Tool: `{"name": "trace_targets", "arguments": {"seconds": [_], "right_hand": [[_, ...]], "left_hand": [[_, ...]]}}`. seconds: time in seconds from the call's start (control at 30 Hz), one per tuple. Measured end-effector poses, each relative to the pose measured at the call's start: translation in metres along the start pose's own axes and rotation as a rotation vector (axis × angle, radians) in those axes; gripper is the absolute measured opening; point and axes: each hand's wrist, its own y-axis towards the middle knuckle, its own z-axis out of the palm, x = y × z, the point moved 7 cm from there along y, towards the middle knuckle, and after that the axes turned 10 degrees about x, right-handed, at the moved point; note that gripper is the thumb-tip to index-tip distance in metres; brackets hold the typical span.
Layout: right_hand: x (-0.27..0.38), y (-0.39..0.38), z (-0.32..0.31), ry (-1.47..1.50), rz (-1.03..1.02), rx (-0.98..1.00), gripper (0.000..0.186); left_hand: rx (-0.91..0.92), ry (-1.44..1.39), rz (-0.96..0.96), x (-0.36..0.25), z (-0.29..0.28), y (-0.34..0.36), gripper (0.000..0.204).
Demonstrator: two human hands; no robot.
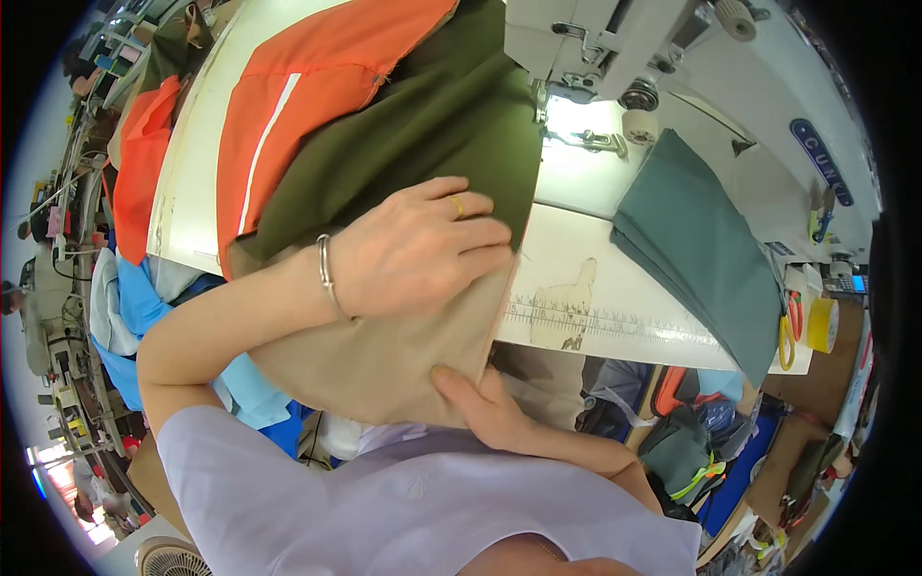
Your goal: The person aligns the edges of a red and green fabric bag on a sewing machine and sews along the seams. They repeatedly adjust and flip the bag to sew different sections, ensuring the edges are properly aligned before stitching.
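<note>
A garment piece of olive-green cloth [413,125], orange cloth [327,58] with a white stripe, and beige cloth [394,365] spreads over the sewing table toward my lap. Its right edge runs up to the presser foot area of a white sewing machine [615,48]. My left hand [423,245], with a ring and a bangle, lies across where green meets beige, fingers slightly apart and bent near the edge. Lower down, my right hand [495,408] pinches the beige edge, thumb on top; its other fingers are mostly hidden under the cloth.
Folded grey-green cloth [701,250] lies right of the machine on the white table, across a printed ruler [615,322]. Scissors [788,331] and yellow tape [822,324] are at the right. Piled cloth [134,298] hangs left; bagged pieces [682,446] sit below right. A fan [173,557] stands lower left.
</note>
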Motion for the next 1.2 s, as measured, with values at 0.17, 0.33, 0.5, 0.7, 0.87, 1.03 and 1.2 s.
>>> {"name": "trace_targets", "arguments": {"seconds": [0.17,0.33,0.5,0.7,0.87,1.03,1.2], "right_hand": [[0.017,0.011,0.002,0.678,0.065,0.017,0.035],[0.059,0.015,-0.004,0.762,-0.120,0.025,0.039],[0.076,0.030,-0.005,0.887,0.011,0.007,0.043],[0.061,0.009,0.002,0.829,-0.388,0.111,0.050],[0.034,0.005,0.013,0.187,-0.279,0.027,0.040],[0.018,-0.015,0.012,-0.153,-0.123,0.001,0.028],[0.030,-0.022,0.042,-0.836,-0.444,-0.076,0.018]], "left_hand": [[-0.061,-0.024,0.002,0.029,0.001,0.019,0.024],[-0.044,0.013,0.042,0.055,-0.004,0.034,0.020],[0.024,-0.038,0.006,0.077,-0.014,0.043,0.021],[-0.244,0.096,0.040,-0.033,-0.111,0.011,0.021],[-0.031,0.054,-0.342,-0.106,-0.152,-0.035,0.020],[-0.023,-0.006,-0.459,-0.118,-0.152,-0.052,0.021],[-0.461,0.131,-0.040,-0.077,-0.096,-0.099,0.029]]}}
